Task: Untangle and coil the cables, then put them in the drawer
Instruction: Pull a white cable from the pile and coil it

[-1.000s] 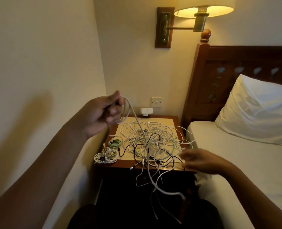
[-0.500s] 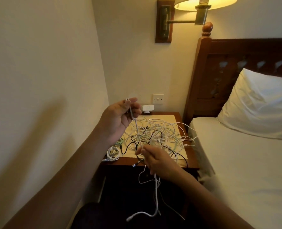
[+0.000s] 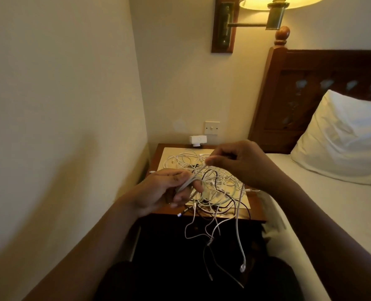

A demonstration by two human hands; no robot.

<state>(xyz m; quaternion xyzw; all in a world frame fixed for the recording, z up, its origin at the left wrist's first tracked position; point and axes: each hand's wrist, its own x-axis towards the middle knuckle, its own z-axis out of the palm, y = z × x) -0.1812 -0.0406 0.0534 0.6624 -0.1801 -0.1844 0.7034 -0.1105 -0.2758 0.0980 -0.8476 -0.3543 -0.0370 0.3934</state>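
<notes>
A tangle of white and black cables point(image 3: 215, 181) covers the top of the wooden nightstand point(image 3: 254, 213). My left hand point(image 3: 165, 192) grips a thick white cable point(image 3: 237, 224) looped around its fingers, just above the nightstand's left front. My right hand point(image 3: 236, 164) pinches the same cable a little higher and to the right, over the tangle. From my right hand the cable hangs down past the front edge, and its plug dangles near the floor. Several thin cable ends also hang over the front. The drawer front is in dark shadow.
A wall runs close along the left. The bed point(image 3: 332, 203) with a white pillow point(image 3: 343, 137) lies to the right, against a wooden headboard point(image 3: 310, 83). A white adapter point(image 3: 196, 140) and a wall switch point(image 3: 212, 128) are behind the nightstand; a lit wall lamp point(image 3: 273, 9) hangs above.
My left hand has come down from in front of the wall to the nightstand's front. My right hand has risen over the tangle and now pinches the cable above the left hand.
</notes>
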